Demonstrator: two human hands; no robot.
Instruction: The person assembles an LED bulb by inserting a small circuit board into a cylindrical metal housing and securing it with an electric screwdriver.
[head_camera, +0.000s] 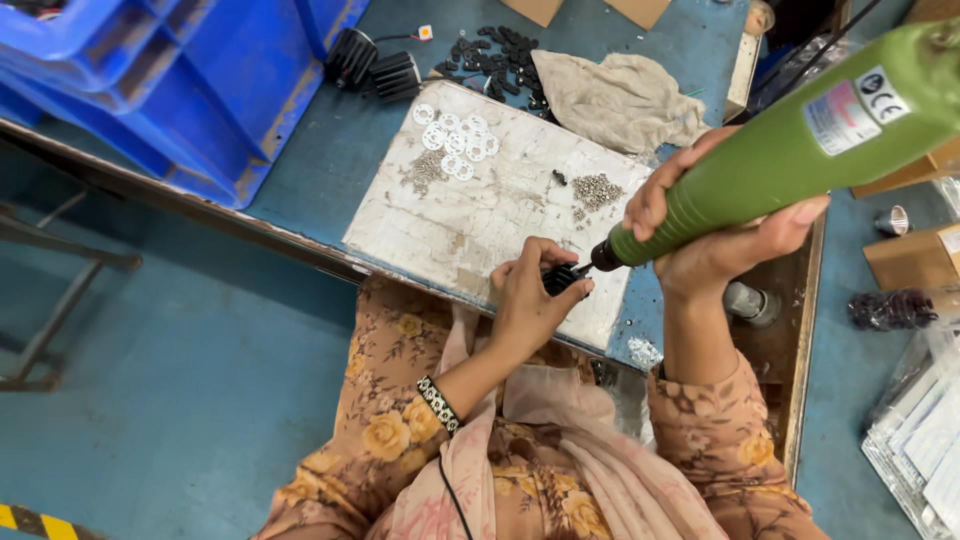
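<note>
My right hand (715, 235) grips a green electric screwdriver (800, 145), its black tip pointing down-left onto a small black part (560, 279). My left hand (528, 298) pinches that black part against the near edge of a worn white board (470, 215). On the board lie a cluster of white round discs (455, 140) and two heaps of small metal screws (597, 189) (425, 170).
A blue plastic crate (170, 85) stands at the far left of the blue table. Black finned parts (375, 65), a pile of small black pieces (500, 55) and a grey cloth (615, 100) lie behind the board. Cardboard boxes (915, 255) and bagged items (920, 440) sit at the right.
</note>
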